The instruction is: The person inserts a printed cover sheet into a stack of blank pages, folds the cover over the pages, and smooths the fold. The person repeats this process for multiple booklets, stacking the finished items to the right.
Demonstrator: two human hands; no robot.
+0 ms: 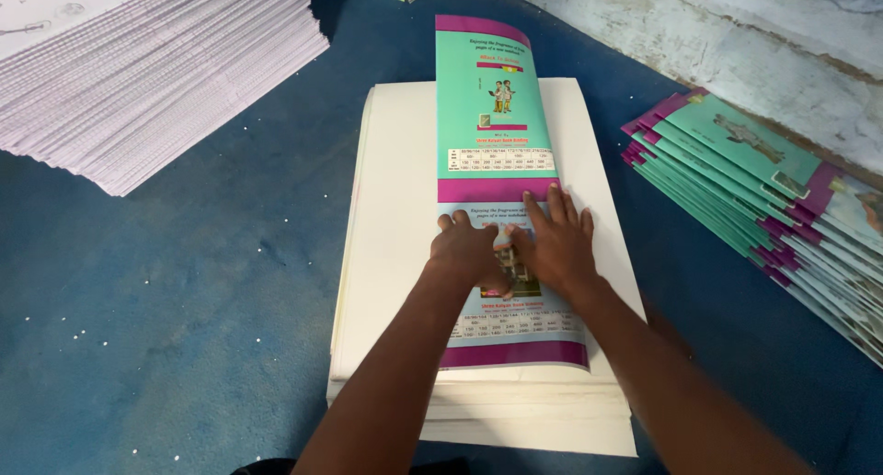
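Teal-and-purple cover sheet (501,208) lies mid-frame on a white paper stack (395,254); the left hand (469,252), curled, and right hand (555,243), fingers spread flat, press it down. Farther off, folded covers (763,190) sit right, printed sheets (138,61) upper left.

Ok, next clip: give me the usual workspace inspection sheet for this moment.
Surface: blue floor covering speckled with small white bits.
Job's things: long teal and purple printed cover sheet lying on a white paper stack, far end curling up.
Clutter: fanned pile of matching covers at right; tall stack of printed white sheets at upper left.
Grippers: left hand and right hand both press flat on the cover sheet.
Cables: nothing seen.
Surroundings: worn pale wall behind.
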